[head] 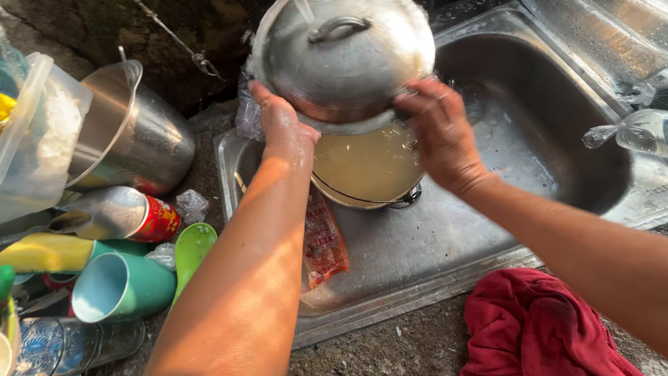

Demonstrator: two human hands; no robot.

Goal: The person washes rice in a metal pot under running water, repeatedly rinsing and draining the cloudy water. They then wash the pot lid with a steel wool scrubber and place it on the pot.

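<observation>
**Two hands hold a pot lid over the sink**

The biggest thing is the steel sink (543, 139). It fills the middle and right of the view. Its deep bowl on the right has wet, bare metal, so there is open room there. The flat steel part at the front has bare room too.

Next is the round metal lid (341, 59). It is tilted up on its edge, high over the sink, and its top with the curved handle faces the camera. The handle lies almost flat across, left to right. The lid's lower edge hangs just above a pot of cloudy brown water (365, 167), which sits in the sink.

The left hand (278, 125) grips the lid's left edge, fingers curled round the rim. The right hand (438, 129) grips the right edge, fingers pinching the rim.

On the left, the desk is crowded. A big steel pot (139, 139) lies tipped on its side, with its open mouth to the left. Below it lie a teal cup (122, 285), a yellow cup (42, 252) and a green spoon (191, 247).

A red cloth (536, 327) lies at the front right edge. A red plastic wrapper (323, 244) lies flat on the steel between the arms.
</observation>
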